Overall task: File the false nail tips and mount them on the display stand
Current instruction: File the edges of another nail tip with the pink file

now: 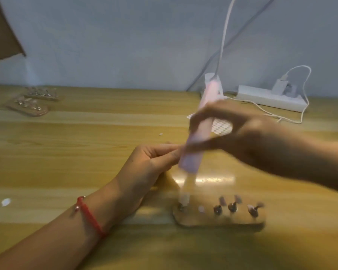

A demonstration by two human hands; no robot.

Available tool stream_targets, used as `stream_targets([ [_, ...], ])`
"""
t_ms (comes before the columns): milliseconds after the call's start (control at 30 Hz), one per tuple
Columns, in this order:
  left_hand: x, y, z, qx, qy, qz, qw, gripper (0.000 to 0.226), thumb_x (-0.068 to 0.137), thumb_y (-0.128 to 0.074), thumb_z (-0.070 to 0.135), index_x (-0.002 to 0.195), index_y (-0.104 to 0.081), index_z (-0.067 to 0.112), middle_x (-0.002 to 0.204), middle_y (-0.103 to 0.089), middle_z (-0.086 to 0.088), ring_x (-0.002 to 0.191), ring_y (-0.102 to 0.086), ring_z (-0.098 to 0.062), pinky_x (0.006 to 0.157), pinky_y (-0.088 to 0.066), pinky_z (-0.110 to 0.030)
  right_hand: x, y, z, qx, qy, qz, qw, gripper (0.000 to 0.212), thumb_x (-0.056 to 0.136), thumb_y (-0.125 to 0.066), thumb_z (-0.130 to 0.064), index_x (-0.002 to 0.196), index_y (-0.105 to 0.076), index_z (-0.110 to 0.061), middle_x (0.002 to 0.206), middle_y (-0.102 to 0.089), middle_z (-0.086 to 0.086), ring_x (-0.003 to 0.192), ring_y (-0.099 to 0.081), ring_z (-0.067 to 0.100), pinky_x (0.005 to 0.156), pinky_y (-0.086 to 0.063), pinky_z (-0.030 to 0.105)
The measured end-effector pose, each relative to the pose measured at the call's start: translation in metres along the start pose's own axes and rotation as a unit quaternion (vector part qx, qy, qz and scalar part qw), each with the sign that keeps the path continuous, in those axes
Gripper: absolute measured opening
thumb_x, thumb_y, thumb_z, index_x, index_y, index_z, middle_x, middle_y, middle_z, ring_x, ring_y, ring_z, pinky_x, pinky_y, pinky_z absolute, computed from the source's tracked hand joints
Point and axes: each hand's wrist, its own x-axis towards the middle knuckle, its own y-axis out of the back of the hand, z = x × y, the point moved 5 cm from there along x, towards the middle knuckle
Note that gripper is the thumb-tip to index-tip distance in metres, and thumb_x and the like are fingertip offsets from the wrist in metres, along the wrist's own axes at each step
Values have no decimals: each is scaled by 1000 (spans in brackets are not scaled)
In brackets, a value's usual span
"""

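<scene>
R hand [232, 133] fingers grip pink electric nail file [191, 158], bit below them at display stand's [203, 221] end peg. L hand [154, 162] fingers pinched alongside; contents unclear. Nail tips [233, 204] on pegs: prob light, brittle, so pinch edges.

The table [86, 152] is of light yellow wood, with the grain running from left to right. Near the front lies a wooden display stand [219, 221] with small pegs, all blurred. At the far left a second stand [41, 94] and a third stand [27, 108] lie just beside each other. At the far right rests a white power strip [271, 98], and its white cable [300, 121] loops on the wood. Near it lies a sheet of white dots [221, 128]. Two small white bits [6, 202] lie well apart, and I cannot tell what they are.
</scene>
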Motion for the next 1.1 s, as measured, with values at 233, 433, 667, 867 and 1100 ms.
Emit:
stream_targets([
  [233,1,-2,0,58,-46,-5,997,25,73,-63,25,90,-77,14,90,-74,5,87,-66,1,70,-46,-7,-12,-4,0,35,-41,-21,998,30,92,-53,-24,117,-68,-34,119,-57,0,105,-58,19,84,-53,34],
  [433,1,1,0,117,-77,28,990,28,76,-64,21,97,-76,8,92,-71,0,90,-63,-8,79,-49,-22,-12,-12,-8,52,-19,-15,998,33,97,-47,-23,123,-60,-39,118,-55,2,105,-55,18,84,-46,30],
  [667,-1,3,2,152,-88,49,983,17,79,-68,6,94,-77,6,94,-70,-3,91,-62,-15,81,-48,-27,-8,-14,-15,47,-42,-25,998,39,90,-54,-14,121,-65,-34,116,-56,3,104,-53,15,85,-45,25],
  [867,-1,1,2,151,-78,57,984,29,68,-70,28,90,-78,11,89,-70,1,84,-59,-17,77,-46,-27,-11,-2,7,15,-118,-10,993,38,90,-53,-21,122,-63,-36,118,-56,1,106,-54,14,91,-47,32],
  [1100,0,5,3,150,-76,67,983,28,69,-70,31,91,-79,16,90,-71,5,88,-63,-10,78,-48,-16,-18,-7,10,-51,-77,5,996,41,86,-60,-9,120,-67,-32,117,-59,7,100,-52,14,81,-51,30],
])
